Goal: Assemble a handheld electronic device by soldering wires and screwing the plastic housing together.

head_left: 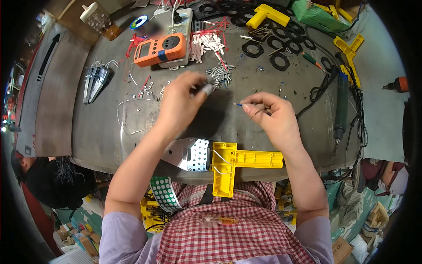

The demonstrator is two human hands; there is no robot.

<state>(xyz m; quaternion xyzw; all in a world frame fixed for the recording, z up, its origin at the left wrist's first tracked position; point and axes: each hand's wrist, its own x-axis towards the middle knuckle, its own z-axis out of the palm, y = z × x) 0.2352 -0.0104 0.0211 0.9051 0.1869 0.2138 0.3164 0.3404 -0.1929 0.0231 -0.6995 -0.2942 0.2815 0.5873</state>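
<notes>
Right hand [274, 115] in close, thumb and forefinger pinched firmly together on a thin blue-tipped piece [239, 104], its end pointing left, held just above the worktop [314, 143]. Over on the other side, the left hand [182, 94] hovers at the near-left edge of a heap of small metal cylinders [222, 77], fingers curled inward, a pale cover on one fingertip; it's blurred, and whether that grip has anything in it, or how far open it is, cannot be told.

Down in front, at the near edge, lies the yellow housing [224, 169], a T of ribbed plastic, open side up, its stem running right. Two pale wires cross its hollow, and the perforated metal plate [198, 155] sits against its left side.

Up top, beyond the left hand, there's the orange meter [160, 49], with a pile of white sleeves [205, 44] to its right. Farther right, black rings [278, 62] lie scattered, and a dark green corded screwdriver [341, 105] rests out beyond the right hand, bit toward the near edge.
</notes>
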